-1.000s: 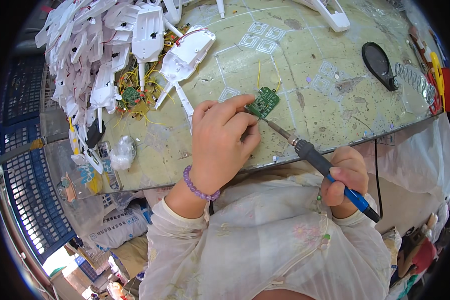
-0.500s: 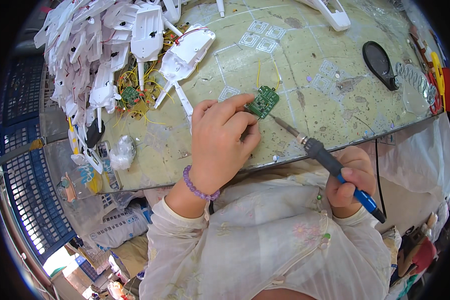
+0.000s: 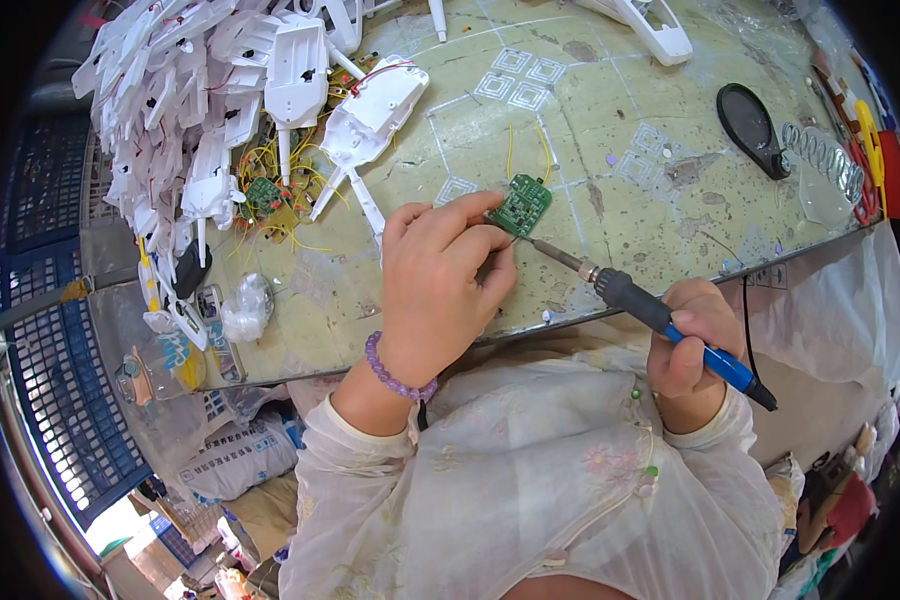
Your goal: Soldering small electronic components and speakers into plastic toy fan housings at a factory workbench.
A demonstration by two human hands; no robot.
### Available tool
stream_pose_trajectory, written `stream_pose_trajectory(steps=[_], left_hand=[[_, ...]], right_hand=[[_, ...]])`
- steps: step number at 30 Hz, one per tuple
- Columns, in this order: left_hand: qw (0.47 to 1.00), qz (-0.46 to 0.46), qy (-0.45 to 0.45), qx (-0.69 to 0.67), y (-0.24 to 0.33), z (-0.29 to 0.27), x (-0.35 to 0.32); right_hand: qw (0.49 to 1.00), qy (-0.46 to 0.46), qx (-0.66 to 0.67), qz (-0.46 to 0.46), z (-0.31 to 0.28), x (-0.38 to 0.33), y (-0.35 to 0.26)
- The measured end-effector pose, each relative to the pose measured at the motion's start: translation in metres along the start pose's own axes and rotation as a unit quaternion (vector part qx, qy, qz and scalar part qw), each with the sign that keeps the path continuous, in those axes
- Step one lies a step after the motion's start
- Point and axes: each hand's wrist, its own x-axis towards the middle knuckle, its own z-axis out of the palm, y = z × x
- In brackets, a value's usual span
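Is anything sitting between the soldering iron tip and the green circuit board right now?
Nothing visible does. The soldering iron in the right hand reaches the lower edge of the green circuit board over bare table. The left hand grips the board's left side, clear of the tip.

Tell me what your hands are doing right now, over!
Left hand pinning small green circuit board on table. Right hand gripping soldering iron, tip at board's edge. White plastic shells piled far left, clear of work.
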Motion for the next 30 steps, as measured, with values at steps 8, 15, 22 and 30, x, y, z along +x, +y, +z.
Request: stream_pose_trajectory(steps=[8, 15, 22, 30], left_hand=[[1.000, 0.000, -0.001, 0.005, -0.0008, 0.0013, -0.0010], [1.000, 0.001, -0.002, 0.006, -0.0008, 0.0022, -0.0012], [1.000, -0.002, 0.003, 0.001, 0.0010, 0.0027, -0.0021], [1.000, -0.004, 0.004, 0.004, 0.0010, 0.0040, -0.0023]], right_hand=[[0.999, -0.003, 0.029, 0.029, -0.0043, -0.0043, 0.0020], [0.999, -0.001, 0.024, 0.036, -0.0054, -0.0050, 0.0012], [0.999, -0.014, 0.024, 0.026, -0.0068, -0.0063, 0.0019], [0.999, -0.010, -0.005, -0.032, -0.0012, -0.0051, 0.0062]])
